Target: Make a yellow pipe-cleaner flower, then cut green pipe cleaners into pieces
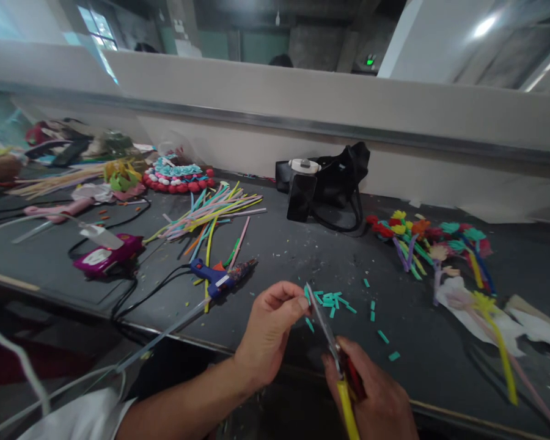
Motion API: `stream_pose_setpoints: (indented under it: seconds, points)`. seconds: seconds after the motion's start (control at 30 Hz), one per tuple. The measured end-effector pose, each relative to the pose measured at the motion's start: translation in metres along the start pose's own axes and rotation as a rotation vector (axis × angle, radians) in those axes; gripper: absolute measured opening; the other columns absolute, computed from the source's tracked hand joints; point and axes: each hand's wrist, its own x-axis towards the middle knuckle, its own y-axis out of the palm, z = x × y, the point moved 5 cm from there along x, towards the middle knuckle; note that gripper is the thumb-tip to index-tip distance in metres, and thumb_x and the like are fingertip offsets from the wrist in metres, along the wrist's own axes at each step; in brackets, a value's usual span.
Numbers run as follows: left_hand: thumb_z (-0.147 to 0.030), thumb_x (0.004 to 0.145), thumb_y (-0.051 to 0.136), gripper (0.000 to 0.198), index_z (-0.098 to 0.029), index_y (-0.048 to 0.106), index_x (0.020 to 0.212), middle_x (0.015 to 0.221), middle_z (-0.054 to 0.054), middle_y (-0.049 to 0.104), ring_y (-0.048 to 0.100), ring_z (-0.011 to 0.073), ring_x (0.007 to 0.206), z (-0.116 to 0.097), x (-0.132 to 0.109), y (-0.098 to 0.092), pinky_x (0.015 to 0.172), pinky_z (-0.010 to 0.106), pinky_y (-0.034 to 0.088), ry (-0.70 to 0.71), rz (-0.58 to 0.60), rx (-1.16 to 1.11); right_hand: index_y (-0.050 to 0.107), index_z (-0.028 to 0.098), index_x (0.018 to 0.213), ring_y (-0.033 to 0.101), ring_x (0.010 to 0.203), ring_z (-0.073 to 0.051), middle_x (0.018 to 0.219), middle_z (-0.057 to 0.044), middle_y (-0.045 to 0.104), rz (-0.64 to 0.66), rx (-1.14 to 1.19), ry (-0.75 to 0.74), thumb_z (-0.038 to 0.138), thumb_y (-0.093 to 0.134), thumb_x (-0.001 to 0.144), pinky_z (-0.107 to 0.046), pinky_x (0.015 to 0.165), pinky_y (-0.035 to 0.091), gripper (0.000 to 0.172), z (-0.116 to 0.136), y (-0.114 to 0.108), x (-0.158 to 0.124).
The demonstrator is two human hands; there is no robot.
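Near the table's front edge, my left hand (275,327) is closed in a pinch on a small green piece (307,293). My right hand (371,391) is wrapped round the handles of scissors (324,324), which have one yellow and one red handle. The scissor blades point away from me, with their tips touching or very close to the green piece at my left fingertips. Just beyond the blades lies a loose pile of short green pieces (332,299). Several more green pieces (383,337) are scattered to the right of it on the dark table.
A blue glue gun (220,278) and purple device (105,253) lie left, with cables. Behind them are coloured strips (211,211). A phone (301,197) leans by a black bag (343,177). Fuzzy flowers (412,232) lie right. Another person's hand (0,168) shows far left.
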Motion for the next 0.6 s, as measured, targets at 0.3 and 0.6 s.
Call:
stream_pose_setpoints:
  seconds: [0.3, 0.6]
  points:
    - [-0.020, 0.065, 0.068, 0.006, -0.016, 0.064, 0.063, 0.061, -0.001, 0.059, 0.048, 0.0097, 0.058, 0.013, -0.003, 0.010, 0.062, 0.023, 0.037, -0.201, 0.241, 0.240, 0.061, 0.021, 0.099, 0.068, 0.055, -0.012, 0.071, 0.002, 0.070, -0.103, 0.216, 0.181, 0.037, 0.059, 0.085, -0.017, 0.053, 0.054, 0.022, -0.005, -0.021, 0.013]
    - [-0.017, 0.066, 0.058, 0.003, -0.016, 0.061, 0.065, 0.059, -0.004, 0.049, 0.041, 0.0083, 0.057, 0.028, -0.015, 0.015, 0.052, 0.019, 0.032, -0.094, 0.481, 0.808, 0.060, 0.022, 0.099, 0.065, 0.057, -0.012, 0.071, 0.002, 0.068, -0.156, 0.358, 0.358, 0.037, 0.059, 0.084, -0.018, 0.054, 0.052, 0.022, -0.006, -0.022, 0.006]
